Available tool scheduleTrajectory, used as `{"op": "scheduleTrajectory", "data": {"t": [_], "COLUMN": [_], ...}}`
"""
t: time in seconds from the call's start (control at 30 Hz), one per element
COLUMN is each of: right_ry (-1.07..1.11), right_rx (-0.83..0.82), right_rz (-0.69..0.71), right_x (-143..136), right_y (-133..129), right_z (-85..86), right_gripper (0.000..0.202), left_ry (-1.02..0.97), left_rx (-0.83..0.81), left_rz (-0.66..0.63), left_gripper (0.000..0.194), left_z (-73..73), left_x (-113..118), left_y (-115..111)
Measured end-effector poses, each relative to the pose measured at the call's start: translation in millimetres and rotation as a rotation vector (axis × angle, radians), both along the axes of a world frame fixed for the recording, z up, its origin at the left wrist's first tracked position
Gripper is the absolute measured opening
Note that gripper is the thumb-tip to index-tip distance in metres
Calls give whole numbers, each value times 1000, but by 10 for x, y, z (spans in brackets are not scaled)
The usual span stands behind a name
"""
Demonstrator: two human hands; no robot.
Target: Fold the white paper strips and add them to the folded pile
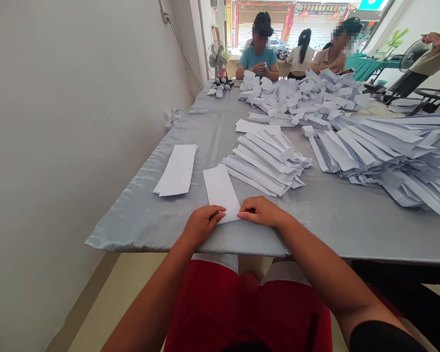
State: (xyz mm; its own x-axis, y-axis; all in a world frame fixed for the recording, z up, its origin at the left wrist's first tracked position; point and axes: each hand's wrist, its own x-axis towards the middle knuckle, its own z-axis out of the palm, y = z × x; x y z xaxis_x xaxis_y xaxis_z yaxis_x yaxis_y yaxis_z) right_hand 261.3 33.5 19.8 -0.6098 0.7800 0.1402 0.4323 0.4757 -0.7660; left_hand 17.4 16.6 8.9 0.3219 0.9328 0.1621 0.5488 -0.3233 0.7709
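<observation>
A white paper sheet lies flat near the front edge of the grey table. My left hand pinches its near left side between thumb and fingers. At the sheet's near right edge, my right hand has thumb and fingertips pressed together on the paper. To the left rests a neat stack of white sheets. Just beyond my right hand spreads a fanned pile of folded white strips.
The grey table meets a wall on its left. Larger piles of folded paper and crumpled-looking pieces cover the right and far side. Several people sit or stand beyond; one person handles something white. A fan stands behind.
</observation>
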Motion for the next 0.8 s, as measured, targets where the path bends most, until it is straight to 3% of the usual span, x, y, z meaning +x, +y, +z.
{"op": "scheduleTrajectory", "data": {"t": [0.27, 0.8], "right_ry": [35, 85], "right_rx": [-28, -94], "right_rz": [-54, -80], "right_x": [57, 75], "right_y": [45, 46], "right_z": [-48, -42], "right_gripper": [28, 32], "left_ry": [42, 27], "left_rx": [62, 115], "left_rz": [-64, -103], "left_gripper": [35, 28], "left_z": [14, -9], "left_x": [-24, -7], "left_y": [-1, 22]}}
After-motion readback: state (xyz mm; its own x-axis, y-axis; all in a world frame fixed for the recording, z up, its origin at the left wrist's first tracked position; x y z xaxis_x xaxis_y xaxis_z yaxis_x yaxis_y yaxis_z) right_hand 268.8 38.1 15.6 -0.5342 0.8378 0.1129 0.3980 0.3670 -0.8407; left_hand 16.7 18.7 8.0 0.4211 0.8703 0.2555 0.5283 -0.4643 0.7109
